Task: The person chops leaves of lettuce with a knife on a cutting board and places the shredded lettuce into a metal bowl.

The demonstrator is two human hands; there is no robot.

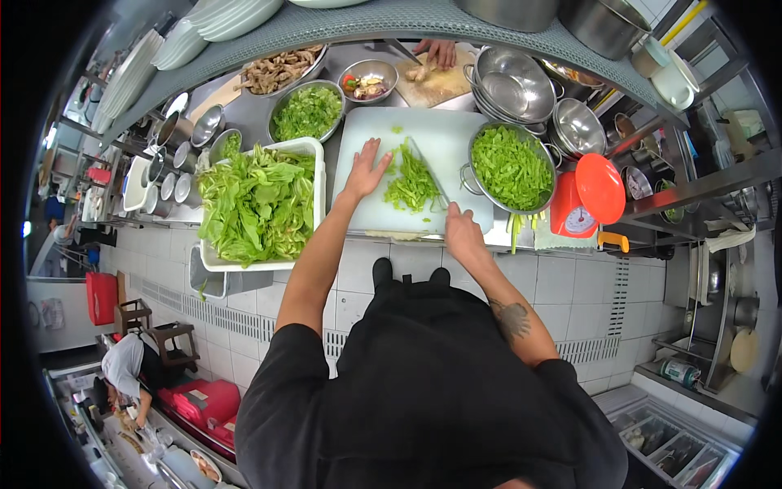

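A kitchen knife [431, 172] is held by its handle in my right hand [463, 229], its blade lying along the right side of a pile of cut leafy greens [410, 181]. The pile rests on a white cutting board [360, 211]. My left hand [366, 169] is spread flat on the board, left of the pile, holding nothing. At the board's left stands a white plastic basket [320, 183] heaped with whole leafy greens [259, 202]. Right of the board, a metal colander [473, 177] holds shredded greens [510, 165].
Beyond the board are a bowl of chopped greens [308, 113], a bowl of mixed vegetables [368, 81] and another person's hand [438, 54] at a wooden board [427, 85]. A red kitchen scale [571, 211] stands right of the colander. A metal shelf [403, 23] spans overhead.
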